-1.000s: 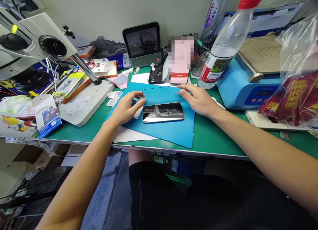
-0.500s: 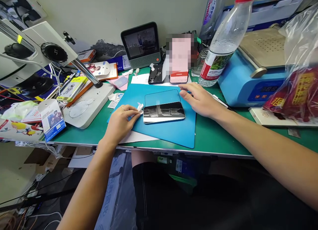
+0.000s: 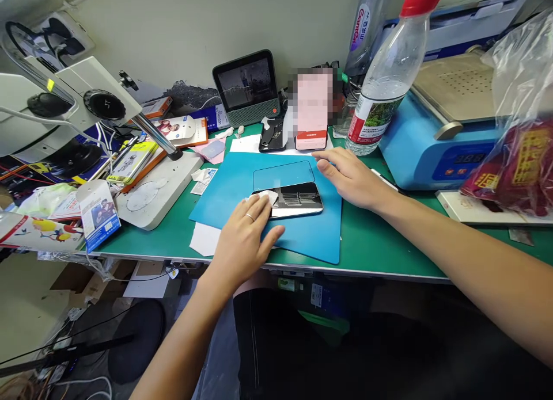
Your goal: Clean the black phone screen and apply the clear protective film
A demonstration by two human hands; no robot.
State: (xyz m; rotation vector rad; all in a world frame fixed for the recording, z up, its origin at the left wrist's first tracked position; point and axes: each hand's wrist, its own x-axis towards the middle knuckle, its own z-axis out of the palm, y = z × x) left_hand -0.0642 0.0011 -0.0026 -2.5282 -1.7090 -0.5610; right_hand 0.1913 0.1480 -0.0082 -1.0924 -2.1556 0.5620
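My left hand is flat, pressing white tissue onto the smartphone; right hand open, empty. Wiping looks partway, I'd guess (clear screen protector sits off the phone).

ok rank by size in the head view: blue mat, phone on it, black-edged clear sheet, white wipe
1. Blue mat
2. Phone and clear sheet: too alike to rank
3. White wipe, partly hidden by left hand
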